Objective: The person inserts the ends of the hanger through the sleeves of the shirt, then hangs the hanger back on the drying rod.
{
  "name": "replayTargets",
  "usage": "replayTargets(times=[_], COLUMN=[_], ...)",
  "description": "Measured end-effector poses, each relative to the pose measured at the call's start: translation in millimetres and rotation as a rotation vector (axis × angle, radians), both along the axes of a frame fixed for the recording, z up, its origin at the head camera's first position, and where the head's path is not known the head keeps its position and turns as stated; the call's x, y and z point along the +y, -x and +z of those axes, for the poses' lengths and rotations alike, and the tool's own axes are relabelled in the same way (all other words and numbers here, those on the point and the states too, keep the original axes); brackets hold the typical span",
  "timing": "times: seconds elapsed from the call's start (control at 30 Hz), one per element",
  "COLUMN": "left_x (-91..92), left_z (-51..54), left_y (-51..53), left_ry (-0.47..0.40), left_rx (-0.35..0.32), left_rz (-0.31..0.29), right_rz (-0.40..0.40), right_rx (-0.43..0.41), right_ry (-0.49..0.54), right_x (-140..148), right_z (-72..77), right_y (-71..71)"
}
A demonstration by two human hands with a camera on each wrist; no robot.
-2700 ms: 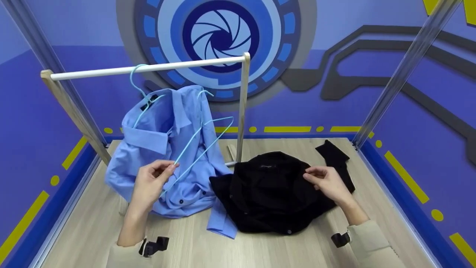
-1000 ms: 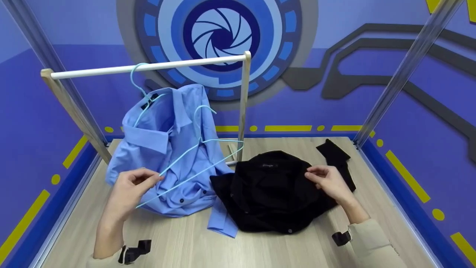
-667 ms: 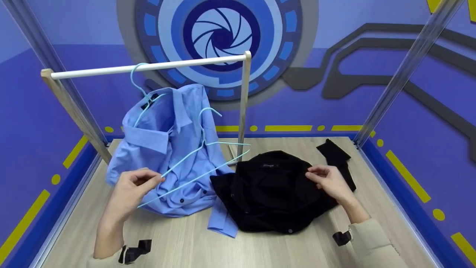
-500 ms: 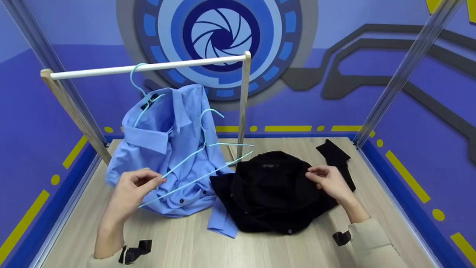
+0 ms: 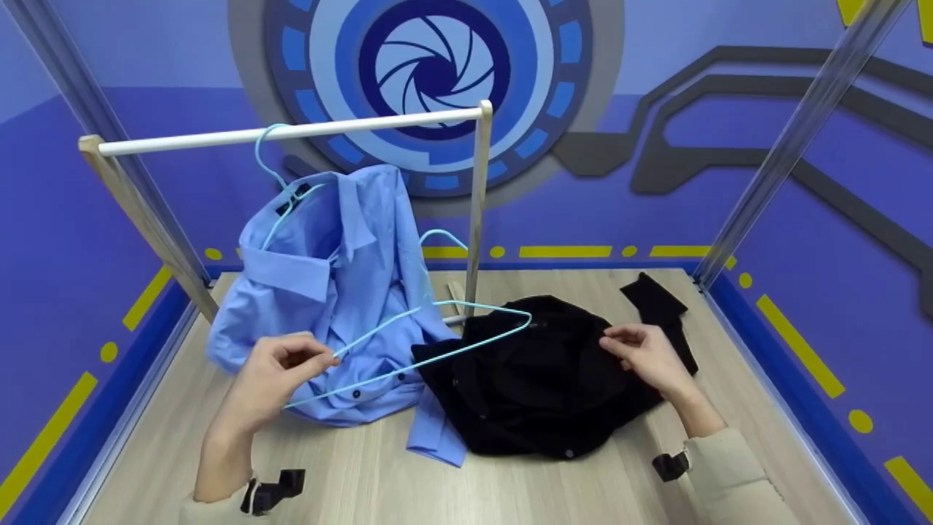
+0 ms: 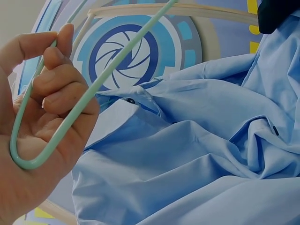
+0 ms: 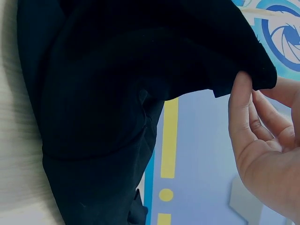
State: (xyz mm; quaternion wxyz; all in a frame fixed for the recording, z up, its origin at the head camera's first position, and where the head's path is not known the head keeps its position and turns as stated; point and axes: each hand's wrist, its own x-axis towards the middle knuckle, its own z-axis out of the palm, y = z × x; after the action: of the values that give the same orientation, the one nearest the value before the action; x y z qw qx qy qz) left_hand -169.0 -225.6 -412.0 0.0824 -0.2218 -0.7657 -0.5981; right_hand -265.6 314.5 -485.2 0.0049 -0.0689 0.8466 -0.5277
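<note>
In the head view my left hand (image 5: 273, 375) pinches a light-blue wire hanger (image 5: 437, 358) by one shoulder, its far end over a black shirt (image 5: 539, 394). The left wrist view shows the hanger (image 6: 96, 88) between thumb and fingertips, its bent end crossing the palm. My right hand (image 5: 649, 361) pinches the edge of the black shirt near its collar; the right wrist view shows cloth (image 7: 103, 112) hanging from the fingertips. A light-blue shirt (image 5: 291, 313) hangs behind the left hand on a second hanger (image 5: 271, 170).
A small rack with a white rail (image 5: 364, 125) and wooden posts stands at the back left of the wooden tabletop (image 5: 466, 492). One blue cuff (image 5: 436, 437) lies beside the black shirt. A black sleeve (image 5: 656, 299) stretches to the back right. Blue walls enclose the sides and back.
The held hanger first came down and toward me, then moved right, so its far end now overlaps the black shirt's collar. My right hand has stayed at the black shirt's edge.
</note>
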Motion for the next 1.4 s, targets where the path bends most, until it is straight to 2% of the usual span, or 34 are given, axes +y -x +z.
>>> replayTargets(times=[0.27, 0.57, 0.8, 1.0, 1.3, 1.4], left_x=[2.5, 9.6, 18.6, 26.4, 39.9, 44.3], left_z=[-3.2, -7.4, -10.9, -12.8, -17.1, -19.3], left_y=[3.9, 10.4, 16.3, 21.8, 28.6, 30.2], left_ry=[0.018, 0.027, 0.042, 0.054, 0.015, 0.003], left_rx=[0.005, 0.01, -0.039, -0.044, -0.047, -0.06], left_rz=[-0.072, -0.136, -0.148, -0.165, -0.202, -0.198], right_rz=[0.006, 0.014, 0.017, 0.03, 0.068, 0.073], right_rx=[0.017, 0.026, 0.038, 0.044, 0.064, 0.064], right_ry=[-0.025, 0.003, 0.007, 0.011, -0.013, -0.014], right_x=[-4, -7, -10, -13, -17, -22], right_z=[5.4, 8.6, 11.6, 14.4, 19.3, 26.4], right_y=[-1.3, -2.7, -4.6, -5.1, -7.8, -12.3])
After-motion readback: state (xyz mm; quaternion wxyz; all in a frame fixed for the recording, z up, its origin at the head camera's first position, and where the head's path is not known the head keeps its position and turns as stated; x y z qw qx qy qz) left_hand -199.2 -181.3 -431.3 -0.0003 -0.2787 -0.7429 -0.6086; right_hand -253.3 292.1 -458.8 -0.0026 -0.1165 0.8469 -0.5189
